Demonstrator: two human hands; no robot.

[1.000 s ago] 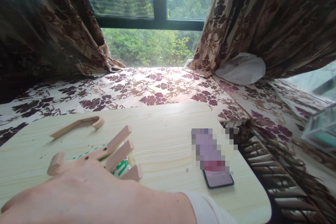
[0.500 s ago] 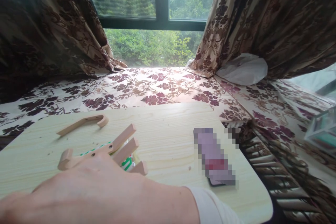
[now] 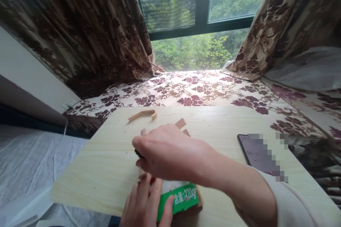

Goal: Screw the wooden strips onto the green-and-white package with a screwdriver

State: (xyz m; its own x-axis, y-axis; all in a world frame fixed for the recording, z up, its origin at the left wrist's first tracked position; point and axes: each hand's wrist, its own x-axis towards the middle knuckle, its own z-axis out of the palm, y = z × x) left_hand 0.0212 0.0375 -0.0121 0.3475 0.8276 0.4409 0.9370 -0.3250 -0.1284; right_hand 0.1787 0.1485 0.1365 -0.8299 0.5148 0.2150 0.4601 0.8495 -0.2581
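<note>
My right hand (image 3: 170,152) is closed in a fist above the table, its thumb side to the left. A small black end (image 3: 138,154) pokes out of it; the rest of that thing is hidden. Just below, my left hand (image 3: 144,202) presses its fingers and thumb on a green-and-white packet (image 3: 183,198) with "220g" printed on it. Brown material shows at the packet's right end. Beyond my right hand, the ends of light wooden pieces (image 3: 181,124) stick out, mostly covered by it. Farther off lies a separate curved wooden hook (image 3: 142,114).
A phone (image 3: 255,154), partly blurred out, lies on the right of the pale wooden table (image 3: 106,170). Behind the table is a flower-patterned cover (image 3: 186,88) below a window with curtains (image 3: 114,25). Grey bedding (image 3: 32,152) is at the left.
The view has swung left and down. My left hand and the packet's green label now show clearly at the bottom. My right hand now covers most of the wooden pieces.
</note>
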